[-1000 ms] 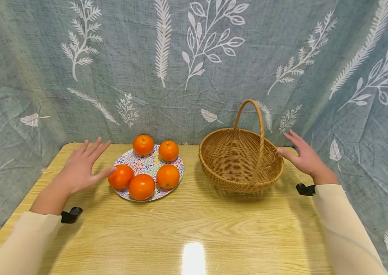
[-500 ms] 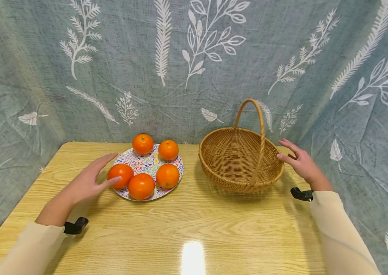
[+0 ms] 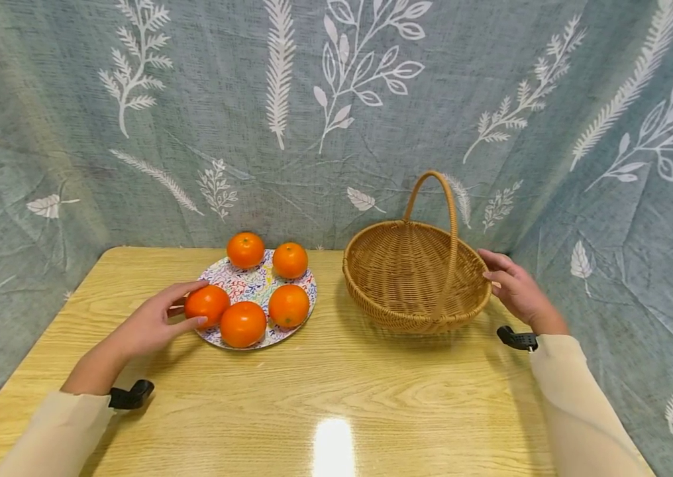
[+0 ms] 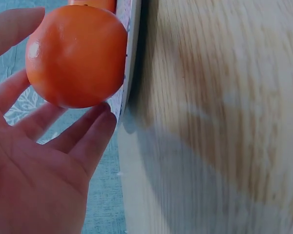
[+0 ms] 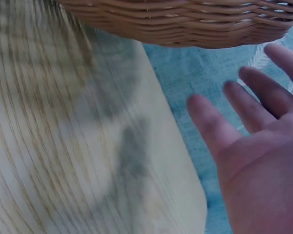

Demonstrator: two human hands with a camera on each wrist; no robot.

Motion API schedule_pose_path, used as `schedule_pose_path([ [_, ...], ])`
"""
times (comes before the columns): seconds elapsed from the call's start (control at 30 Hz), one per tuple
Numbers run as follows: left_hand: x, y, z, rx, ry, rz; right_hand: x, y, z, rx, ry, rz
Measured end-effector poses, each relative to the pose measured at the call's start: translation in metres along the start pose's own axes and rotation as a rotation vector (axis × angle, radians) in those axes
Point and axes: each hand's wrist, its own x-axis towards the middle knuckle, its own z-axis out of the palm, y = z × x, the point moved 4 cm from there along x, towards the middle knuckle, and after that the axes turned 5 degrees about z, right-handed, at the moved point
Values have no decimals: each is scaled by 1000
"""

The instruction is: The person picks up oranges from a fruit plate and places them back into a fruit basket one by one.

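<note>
At the left edge of a patterned plate [image 3: 253, 286], my left hand [image 3: 148, 324] has its thumb and fingers around an orange fruit [image 3: 207, 305]. In the left wrist view, the fingers of that hand [image 4: 46, 156] curve under the fruit [image 4: 78, 56], with the thumb along its other side. My right hand [image 3: 521, 295] is at the right rim of a wicker basket [image 3: 405, 271], its thumb by the rim. The right wrist view has its fingers [image 5: 249, 107] spread and relaxed below the basket wall [image 5: 185, 24]; the thumb is out of that view.
Several other orange fruits, including a front one [image 3: 244, 324], lie on the plate. The basket's tall handle [image 3: 452, 245] arches upward. Behind the wooden table [image 3: 241, 404] hangs a leaf-patterned cloth [image 3: 289, 185].
My left hand has moved in from the left and closed around the leftmost fruit. My right hand has lowered slightly and come closer to the basket rim. Plate and basket stay in place.
</note>
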Motion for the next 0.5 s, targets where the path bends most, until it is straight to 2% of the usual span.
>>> schedule_pose_path([
  [0.13,2,-2,1,-42,-12,-17,2,2,2,142,-67,-47],
  [0.5,5,-7,0,-131,-39,-52,2,5,3,291,-174,-40],
])
